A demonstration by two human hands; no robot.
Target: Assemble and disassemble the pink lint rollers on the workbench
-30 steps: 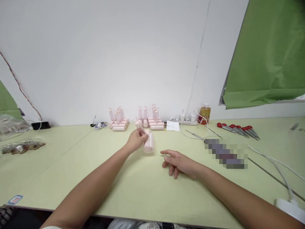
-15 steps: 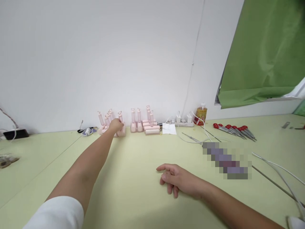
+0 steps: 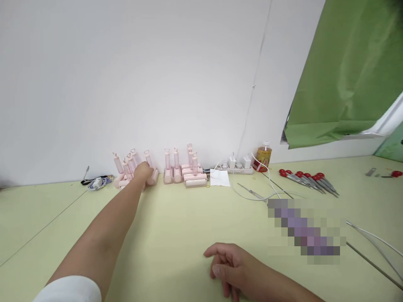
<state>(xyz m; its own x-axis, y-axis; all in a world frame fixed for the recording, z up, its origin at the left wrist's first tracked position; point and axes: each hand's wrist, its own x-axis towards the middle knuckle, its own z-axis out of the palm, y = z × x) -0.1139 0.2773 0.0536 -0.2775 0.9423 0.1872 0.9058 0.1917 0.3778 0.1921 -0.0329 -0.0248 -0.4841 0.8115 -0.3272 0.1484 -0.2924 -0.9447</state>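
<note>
My left hand (image 3: 144, 170) reaches to the back of the table. Its fingers, partly hidden behind the hand, look closed at a pink rounded block (image 3: 153, 177) with a slim upright pink tube (image 3: 148, 157) just behind it. More pink tubes with heart-shaped loops on top (image 3: 118, 164) stand among pale pink blocks to the left. To the right is a similar pair of pink tubes (image 3: 167, 159), then stacked pink cylinders (image 3: 195, 178). My right hand (image 3: 231, 266) hovers over the front of the table, open and loosely bent, holding nothing.
A white power strip (image 3: 241, 170) with plugs and a white paper (image 3: 219, 178) lie near the wall. Beside them stands a yellow-labelled bottle (image 3: 263, 157). Several red-ended metal tools (image 3: 310, 180), white cables (image 3: 273, 193) and a blurred-out object (image 3: 304, 228) lie to the right.
The view has shifted, so the pink things appear further left and lower. My left hand stays at the same pink block; my right hand appears lower in the picture.
</note>
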